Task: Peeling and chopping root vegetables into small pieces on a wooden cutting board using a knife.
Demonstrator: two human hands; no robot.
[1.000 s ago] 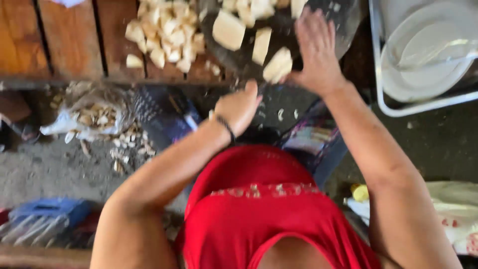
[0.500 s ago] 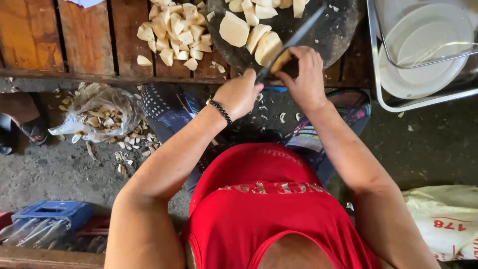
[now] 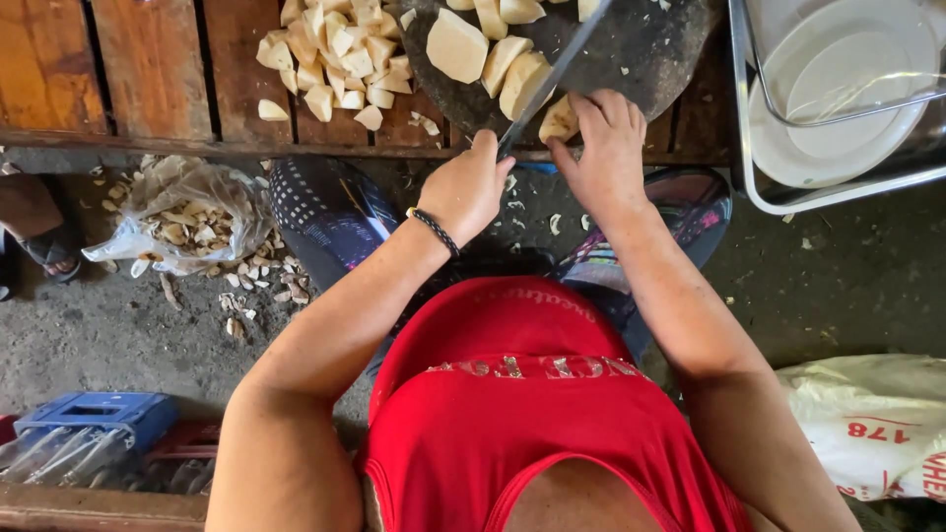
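A wooden plank table [image 3: 148,69] of warm orange-brown boards with dark gaps runs across the top. Below it lies a rough grey concrete floor [image 3: 108,335], dusty and strewn with pale scraps. A clear plastic bag [image 3: 187,217] of peelings rests on the floor at left, a blue crate [image 3: 89,419] sits lower left, and a white sack [image 3: 872,424] lies lower right. Soft daylight falls evenly

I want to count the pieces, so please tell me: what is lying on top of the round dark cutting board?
On the cutting board lie several pale root chunks and the knife blade. The right hand covers part of one chunk at the near edge; the far side is out of frame.
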